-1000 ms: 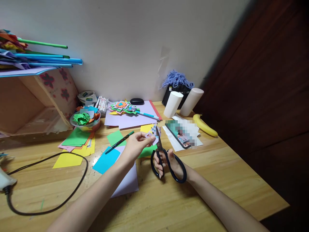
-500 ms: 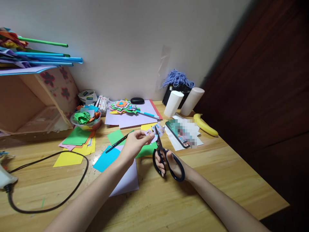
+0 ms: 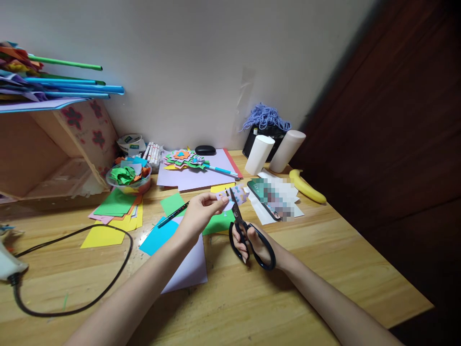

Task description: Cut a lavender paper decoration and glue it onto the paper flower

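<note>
Between the thumb and fingers of my left hand (image 3: 203,211) is a small lilac piece of paper (image 3: 242,194) with cut edges and small openings in it. My right hand (image 3: 254,240) is closed around the black handles of a pair of scissors (image 3: 236,213). Their blades point up and lie against the paper, just right of my left fingertips. Below my hands are a green sheet (image 3: 219,223), a blue sheet (image 3: 160,236) and a larger lilac sheet (image 3: 189,269). A dark pen (image 3: 173,215) rests by my left hand, partly hidden by it.
A phone (image 3: 262,202) lies on white paper at right, near a banana (image 3: 307,187) and two white rolls (image 3: 259,154). Further left stand a bowl of paper scraps (image 3: 128,178) and a glue gun (image 3: 10,262) with a looping black cable (image 3: 124,266). A layered paper flower (image 3: 182,157) lies behind.
My left hand has shifted the lilac paper very slightly against the scissor blades. The scissors have barely moved, and both hands keep their hold.
</note>
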### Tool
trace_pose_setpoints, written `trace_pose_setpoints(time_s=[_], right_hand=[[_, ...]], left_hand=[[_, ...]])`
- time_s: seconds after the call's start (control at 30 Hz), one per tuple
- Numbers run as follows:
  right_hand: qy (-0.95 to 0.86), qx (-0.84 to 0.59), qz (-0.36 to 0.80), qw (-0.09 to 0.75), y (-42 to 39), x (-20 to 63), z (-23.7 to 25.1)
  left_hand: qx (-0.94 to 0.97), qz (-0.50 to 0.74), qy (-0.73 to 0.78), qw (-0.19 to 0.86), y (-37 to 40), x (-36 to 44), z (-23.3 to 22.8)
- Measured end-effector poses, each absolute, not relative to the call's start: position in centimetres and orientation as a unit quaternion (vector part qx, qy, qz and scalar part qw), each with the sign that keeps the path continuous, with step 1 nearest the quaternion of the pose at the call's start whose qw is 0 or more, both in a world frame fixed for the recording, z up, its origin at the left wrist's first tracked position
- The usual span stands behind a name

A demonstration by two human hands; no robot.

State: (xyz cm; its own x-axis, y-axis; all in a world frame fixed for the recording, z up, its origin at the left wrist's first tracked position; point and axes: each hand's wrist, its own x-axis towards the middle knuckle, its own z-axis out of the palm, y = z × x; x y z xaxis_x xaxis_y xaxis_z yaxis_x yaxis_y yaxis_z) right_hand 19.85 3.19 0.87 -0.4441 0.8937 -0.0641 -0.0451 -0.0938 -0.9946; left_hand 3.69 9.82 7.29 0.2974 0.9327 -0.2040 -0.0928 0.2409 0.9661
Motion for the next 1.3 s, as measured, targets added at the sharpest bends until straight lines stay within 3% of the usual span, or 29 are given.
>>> trace_pose_setpoints(time_s=[0.53, 1.3], right_hand=[[-0.555, -0.351, 0.675, 0.336, 3.1, 19.8, 1.0], [-0.535, -0.356, 0.685, 0.344, 3.2, 19.5, 1.1]], left_hand=[[0.485, 0.47, 0.448, 0.586, 9.9, 3.5, 7.8], [0.487, 0.463, 0.451, 0.587, 10.1, 3.4, 7.8]])
